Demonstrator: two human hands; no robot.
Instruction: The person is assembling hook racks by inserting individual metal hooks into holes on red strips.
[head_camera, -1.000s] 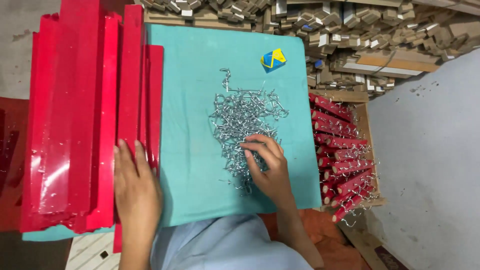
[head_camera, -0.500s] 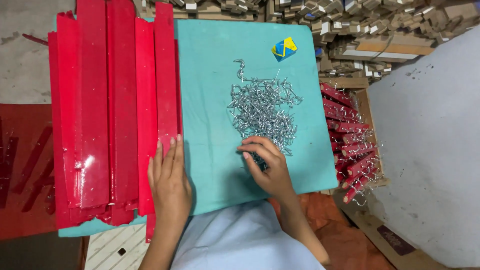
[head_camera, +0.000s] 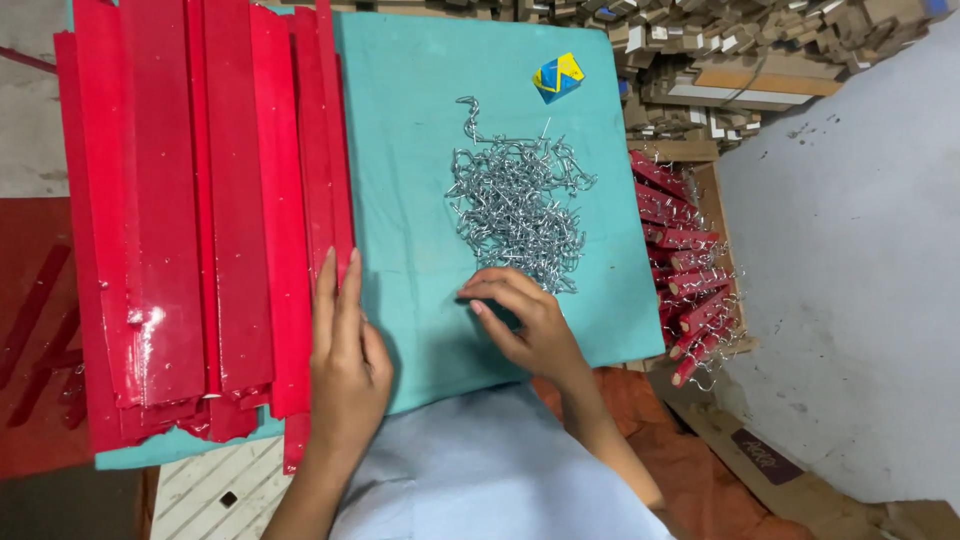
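Observation:
A heap of small silver metal hooks (head_camera: 518, 205) lies on a teal cloth-covered board (head_camera: 420, 150). My right hand (head_camera: 525, 320) rests just below the heap, fingers curled and pinched on the cloth; whether a hook is in them I cannot tell. My left hand (head_camera: 345, 360) lies flat, fingers together, on the right edge of a stack of long glossy red strips (head_camera: 200, 220) that covers the board's left half.
A small blue and yellow folded packet (head_camera: 558, 77) sits at the cloth's far right. A wooden box (head_camera: 725, 240) of red pieces with hooks (head_camera: 685, 270) stands to the right. Piled cardboard pieces (head_camera: 740, 50) lie beyond. Grey floor (head_camera: 850, 280) lies on the right.
The view has shifted so the board sits further right and lower. My left hand stays on the red strips and my right hand stays below the hook heap.

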